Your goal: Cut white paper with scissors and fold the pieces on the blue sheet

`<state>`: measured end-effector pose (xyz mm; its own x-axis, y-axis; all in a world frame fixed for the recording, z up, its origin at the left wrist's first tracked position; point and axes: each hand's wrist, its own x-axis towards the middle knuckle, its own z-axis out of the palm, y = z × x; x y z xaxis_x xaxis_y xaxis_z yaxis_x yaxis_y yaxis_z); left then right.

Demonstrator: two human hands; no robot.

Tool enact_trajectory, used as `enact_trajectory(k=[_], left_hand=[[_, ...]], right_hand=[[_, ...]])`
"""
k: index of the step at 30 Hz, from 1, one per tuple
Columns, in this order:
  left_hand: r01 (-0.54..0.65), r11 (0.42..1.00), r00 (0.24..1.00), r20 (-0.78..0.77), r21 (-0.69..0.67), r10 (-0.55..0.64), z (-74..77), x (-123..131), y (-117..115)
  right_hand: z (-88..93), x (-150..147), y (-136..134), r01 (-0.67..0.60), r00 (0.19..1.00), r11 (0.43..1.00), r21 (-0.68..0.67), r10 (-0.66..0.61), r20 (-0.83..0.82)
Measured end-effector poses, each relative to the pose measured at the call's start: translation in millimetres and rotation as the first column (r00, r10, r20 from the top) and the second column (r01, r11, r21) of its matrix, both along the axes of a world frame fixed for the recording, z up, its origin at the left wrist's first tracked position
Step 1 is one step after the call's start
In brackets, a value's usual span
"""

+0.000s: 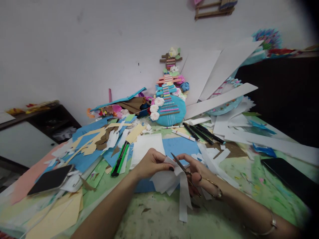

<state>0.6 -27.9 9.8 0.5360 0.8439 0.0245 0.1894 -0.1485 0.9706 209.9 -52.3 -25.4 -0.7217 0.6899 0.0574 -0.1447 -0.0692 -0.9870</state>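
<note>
My left hand [149, 163] pinches a piece of white paper [166, 181] cut into hanging strips, just above the table. My right hand [199, 174] grips a pair of scissors [179, 166] with fingers through the handles. The blades point up and left into the paper's top edge, beside my left fingertips. A long white strip hangs down from the paper toward the table's front edge. Both hands hover over a blue sheet [178, 146].
A blue paper guitar with flowers [169, 108] leans on the wall. Black and white pens [199, 132] lie behind the hands. A green utility knife [120, 158] and a phone [51, 179] sit left, a dark tablet [286, 176] right. Paper scraps cover the table [161, 219].
</note>
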Motion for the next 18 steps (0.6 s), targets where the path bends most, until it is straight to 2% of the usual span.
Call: enact_trajectory(k=[11, 18], left_hand=[[0.013, 1.0, 1.0, 0.017, 0.025, -0.013, -5.2, -2, 2], [0.044, 0.999, 0.999, 0.026, 0.029, -0.045, -0.6, -3, 1]], right_hand=[[4.2, -2, -2, -0.003, 0.999, 1.0, -0.025, 0.002, -0.045], [-14.4, -2, 5, -0.014, 0.998, 0.989, -0.149, 0.004, -0.065]])
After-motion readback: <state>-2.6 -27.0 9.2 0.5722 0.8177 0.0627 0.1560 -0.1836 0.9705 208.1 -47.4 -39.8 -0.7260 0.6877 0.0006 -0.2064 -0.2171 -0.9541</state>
